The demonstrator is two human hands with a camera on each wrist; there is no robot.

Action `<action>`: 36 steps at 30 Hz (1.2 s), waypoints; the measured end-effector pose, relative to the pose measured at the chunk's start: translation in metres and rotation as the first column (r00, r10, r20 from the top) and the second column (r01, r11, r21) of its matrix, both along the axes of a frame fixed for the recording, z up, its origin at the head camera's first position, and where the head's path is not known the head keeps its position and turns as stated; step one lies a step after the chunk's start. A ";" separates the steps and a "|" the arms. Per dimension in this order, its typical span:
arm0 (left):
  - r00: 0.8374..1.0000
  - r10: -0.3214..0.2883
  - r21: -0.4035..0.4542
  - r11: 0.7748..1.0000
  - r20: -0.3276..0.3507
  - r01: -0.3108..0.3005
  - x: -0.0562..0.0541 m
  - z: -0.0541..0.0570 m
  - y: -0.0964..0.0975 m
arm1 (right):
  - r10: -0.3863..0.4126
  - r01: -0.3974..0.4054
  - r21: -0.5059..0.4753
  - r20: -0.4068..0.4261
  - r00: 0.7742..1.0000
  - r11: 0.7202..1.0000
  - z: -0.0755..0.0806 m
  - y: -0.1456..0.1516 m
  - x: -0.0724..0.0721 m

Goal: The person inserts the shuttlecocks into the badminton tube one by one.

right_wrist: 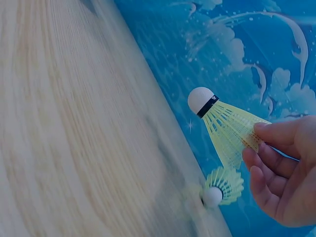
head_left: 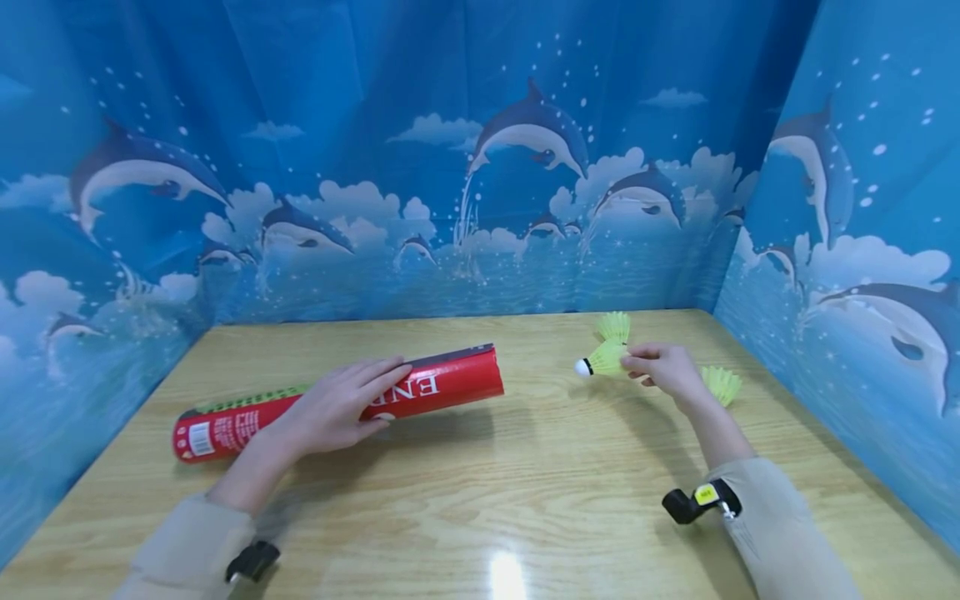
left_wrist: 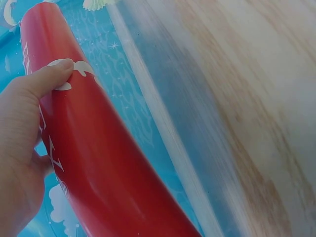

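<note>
My left hand grips a long red shuttlecock tube with white lettering around its middle. The tube's right end is raised over its shadow, and its left end sits low at the table. In the left wrist view the thumb presses along the red wall of the tube. Thumb and fingers of my right hand pinch a yellow shuttlecock by its skirt. Its white cork points left, toward the tube's raised end. Just behind it stands another yellow shuttlecock, partly covered in the head view.
A third yellow shuttlecock lies to the right of my right wrist, partly hidden by it. The wood-grain table meets a blue dolphin-print curtain at the back and along both sides.
</note>
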State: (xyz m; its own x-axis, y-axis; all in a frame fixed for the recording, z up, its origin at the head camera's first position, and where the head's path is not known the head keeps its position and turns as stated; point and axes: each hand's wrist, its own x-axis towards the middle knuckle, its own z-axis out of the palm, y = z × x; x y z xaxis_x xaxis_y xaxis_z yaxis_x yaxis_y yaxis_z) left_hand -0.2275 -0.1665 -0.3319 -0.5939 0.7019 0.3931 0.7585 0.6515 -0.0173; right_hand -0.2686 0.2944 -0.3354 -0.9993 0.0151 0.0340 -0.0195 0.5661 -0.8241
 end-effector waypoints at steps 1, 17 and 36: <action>1.000 0.000 0.000 1.000 0.002 0.000 0.000 0.000 0.000 | 0.009 -0.009 -0.002 -0.004 1.000 1.000 0.001 -0.003 0.000; 1.000 0.000 -0.003 1.000 0.012 0.000 0.000 0.001 0.001 | 0.117 -0.121 -0.079 -0.059 0.991 0.989 0.018 -0.055 0.013; 1.000 -0.014 0.001 1.000 0.011 0.014 0.000 0.002 0.003 | 0.280 -0.296 -0.102 -0.149 0.948 0.950 0.017 -0.101 0.030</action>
